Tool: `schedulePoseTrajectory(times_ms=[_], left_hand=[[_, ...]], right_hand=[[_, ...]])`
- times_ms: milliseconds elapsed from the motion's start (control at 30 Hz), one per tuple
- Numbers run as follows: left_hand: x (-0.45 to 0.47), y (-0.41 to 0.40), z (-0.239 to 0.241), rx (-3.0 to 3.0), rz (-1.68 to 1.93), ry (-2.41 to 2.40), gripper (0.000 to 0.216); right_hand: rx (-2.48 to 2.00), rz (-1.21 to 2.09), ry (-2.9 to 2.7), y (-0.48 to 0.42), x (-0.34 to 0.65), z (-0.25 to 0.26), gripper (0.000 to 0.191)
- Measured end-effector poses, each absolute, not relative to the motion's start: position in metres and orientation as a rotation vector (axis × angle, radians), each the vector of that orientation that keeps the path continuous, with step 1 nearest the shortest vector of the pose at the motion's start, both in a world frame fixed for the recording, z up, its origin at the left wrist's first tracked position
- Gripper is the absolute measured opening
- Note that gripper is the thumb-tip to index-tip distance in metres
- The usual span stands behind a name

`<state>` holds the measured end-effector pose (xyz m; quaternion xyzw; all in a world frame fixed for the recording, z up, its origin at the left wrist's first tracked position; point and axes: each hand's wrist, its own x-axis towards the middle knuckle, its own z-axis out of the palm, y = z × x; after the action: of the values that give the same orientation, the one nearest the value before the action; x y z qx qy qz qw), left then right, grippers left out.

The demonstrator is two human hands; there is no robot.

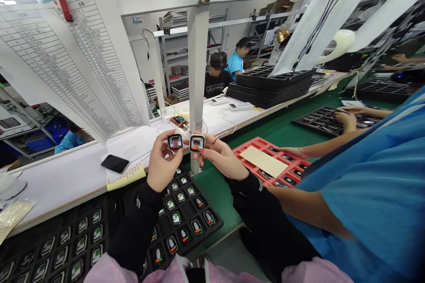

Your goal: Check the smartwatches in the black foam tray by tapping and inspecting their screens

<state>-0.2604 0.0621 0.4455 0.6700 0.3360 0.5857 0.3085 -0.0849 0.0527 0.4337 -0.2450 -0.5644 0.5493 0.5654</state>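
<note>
My left hand (163,161) pinches a dark-framed smartwatch body (175,142) by its edges, its lit screen facing me. Close beside it, my right hand (222,155) grips a second smartwatch body (197,142) with a lighter silver frame, its screen lit too. Both screens carry a small portrait-like picture with colour along the bottom. Neither watch has a strap that I can see. Below my hands lies a black foam tray (212,225) with several lit watch bodies in its slots. Another black tray (111,230) of watches sits at the lower left.
A co-worker in a blue shirt (372,177) reaches in from the right over a red tray (252,143) bearing a beige sticker sheet (264,161). A metal post (196,62) stands ahead. A black phone (114,164) lies on the white ledge. Stacked black trays (265,90) stand behind.
</note>
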Motion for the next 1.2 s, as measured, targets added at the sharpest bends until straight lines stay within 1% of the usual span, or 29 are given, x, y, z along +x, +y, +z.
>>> schedulePoseTrajectory(times_ms=[233, 400, 467, 600, 767, 933, 1100, 1200], left_hand=[[-0.268, 0.057, 0.432, 1.642, 1.511, 0.895, 0.047], [-0.276, 0.053, 0.414, 1.462, 1.373, 0.917, 0.051], [-0.278, 0.051, 0.407, 1.416, 1.329, 0.931, 0.056], [-0.285, 0.047, 0.39, 1.36, 1.309, 0.967, 0.066], [-0.295, 0.045, 0.373, 1.298, 1.29, 1.02, 0.065], [-0.305, 0.028, 0.362, 1.215, 1.307, 1.041, 0.063], [-0.316, 0.008, 0.347, 1.117, 1.248, 1.076, 0.063], [-0.321, -0.002, 0.338, 1.093, 1.232, 1.11, 0.065]], right_hand=[[-0.629, 1.317, -1.319, 0.058, -0.087, 0.413, 0.054], [-0.683, 1.383, -1.248, 0.057, -0.08, 0.392, 0.067], [-0.691, 1.393, -1.222, 0.055, -0.077, 0.384, 0.07], [-0.691, 1.426, -1.198, 0.053, -0.072, 0.363, 0.071], [-0.788, 1.47, -1.219, 0.055, -0.069, 0.331, 0.071], [-1.001, 1.349, -1.38, 0.055, -0.065, 0.276, 0.065], [-1.563, 1.166, -1.7, 0.048, -0.072, 0.192, 0.062], [-1.703, 1.168, -1.799, 0.041, -0.083, 0.151, 0.062]])
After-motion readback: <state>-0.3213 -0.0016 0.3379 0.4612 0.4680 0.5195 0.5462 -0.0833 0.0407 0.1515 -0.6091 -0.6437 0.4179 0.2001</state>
